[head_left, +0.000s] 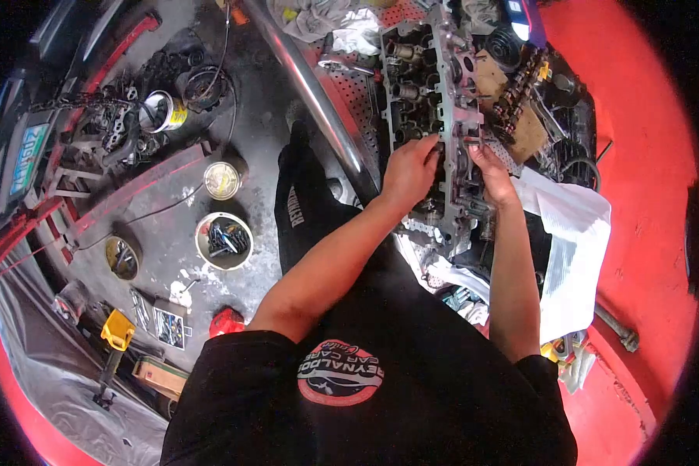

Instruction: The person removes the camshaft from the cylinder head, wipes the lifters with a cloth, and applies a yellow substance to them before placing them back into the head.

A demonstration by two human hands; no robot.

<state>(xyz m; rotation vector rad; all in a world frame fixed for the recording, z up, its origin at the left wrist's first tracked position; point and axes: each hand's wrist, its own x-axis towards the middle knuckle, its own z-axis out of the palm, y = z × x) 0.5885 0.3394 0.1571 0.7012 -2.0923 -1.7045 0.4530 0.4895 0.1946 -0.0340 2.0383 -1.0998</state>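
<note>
— Where's the cylinder head (429,85)?
— Far middle of the surface (351,95). The left hand (410,169) curls closed over its near end; the right hand (489,172) pinches its right edge.

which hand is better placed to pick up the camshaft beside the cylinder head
Right, probably. The right hand sits on the cylinder head's side nearest the camshaft; the left hand grips the opposite side.

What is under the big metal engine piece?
The engine piece lies on a metal tabletop full of little holes. White cloth pokes out at its near end. Right beneath it is hidden by the piece, the left hand and the right hand.
</note>
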